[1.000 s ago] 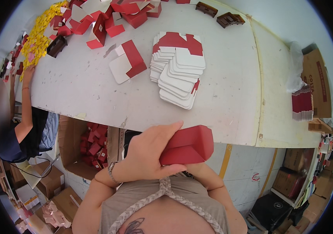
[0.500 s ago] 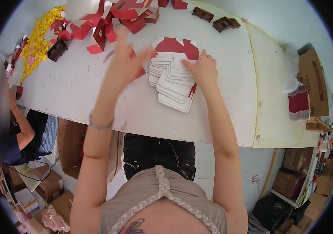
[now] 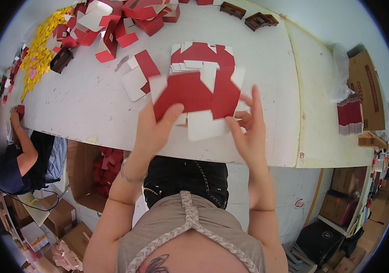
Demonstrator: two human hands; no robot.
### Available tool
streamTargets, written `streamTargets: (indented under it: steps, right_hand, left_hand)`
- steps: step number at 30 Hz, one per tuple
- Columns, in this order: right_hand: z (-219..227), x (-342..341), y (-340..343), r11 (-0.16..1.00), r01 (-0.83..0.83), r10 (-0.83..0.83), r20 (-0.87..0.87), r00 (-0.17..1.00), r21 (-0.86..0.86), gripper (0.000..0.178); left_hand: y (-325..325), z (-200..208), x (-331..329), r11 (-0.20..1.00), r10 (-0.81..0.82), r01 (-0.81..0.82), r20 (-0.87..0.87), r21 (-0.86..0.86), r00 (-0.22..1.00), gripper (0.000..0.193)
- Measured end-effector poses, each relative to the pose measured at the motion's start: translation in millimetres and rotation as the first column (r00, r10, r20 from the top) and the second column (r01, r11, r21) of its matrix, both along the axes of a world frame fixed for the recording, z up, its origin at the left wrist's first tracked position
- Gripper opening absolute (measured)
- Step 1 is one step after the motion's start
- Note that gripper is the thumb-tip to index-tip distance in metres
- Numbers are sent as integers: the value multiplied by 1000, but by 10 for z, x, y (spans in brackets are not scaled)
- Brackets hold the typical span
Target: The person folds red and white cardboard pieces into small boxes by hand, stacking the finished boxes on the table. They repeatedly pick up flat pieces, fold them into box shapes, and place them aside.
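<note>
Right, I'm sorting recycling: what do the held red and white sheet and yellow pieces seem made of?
Sheet: probably thin card, smooth, fairly matte; flat with angled cut edges. Yellow pieces: perhaps glossy plastic or foil by their glints; too small to tell.

Fingers [image 3: 173, 112] hold 1 carton blank [image 3: 194, 93].

From my remote station I record a taupe sleeveless top [image 3: 158, 218] of soft cloth. Two pale braided straps run down from the shoulders and join in a Y; one braid [image 3: 185, 200] continues down the front. Below is a black lower garment [image 3: 178, 175], with a slim chain [image 3: 202, 179] toward its right. A grey, metallic-looking bracelet [image 3: 133, 177], slightly blurred, circles the left wrist. A dark line tattoo [image 3: 157, 265] marks the chest. I find the left hand [image 3: 154, 134] and right hand [image 3: 250, 139] ungloved.
</note>
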State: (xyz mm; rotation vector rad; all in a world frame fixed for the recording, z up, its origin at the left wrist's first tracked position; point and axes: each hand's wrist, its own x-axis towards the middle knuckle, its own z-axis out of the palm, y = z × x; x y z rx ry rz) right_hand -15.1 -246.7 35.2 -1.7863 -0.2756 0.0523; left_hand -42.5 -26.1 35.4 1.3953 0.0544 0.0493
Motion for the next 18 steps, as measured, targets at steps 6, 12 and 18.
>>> streamTargets:
  steps: [6,12,18]
  right_hand:
    - [29,-311,207,939,-77,95,-38,995,335,78]
    - [-290,-627,200,778,-89,370,-339,865,622,53]
    - [-250,-948,229,766,-68,260,-212,942,639,41]
  left_hand:
    - [-113,98,-403,971,-235,237,191,11,953,52]
    - [-5,0,-740,917,-375,355,90,182,923,59]
    - [-144,-179,-1001,891,-18,-9,-54,-454,998,44]
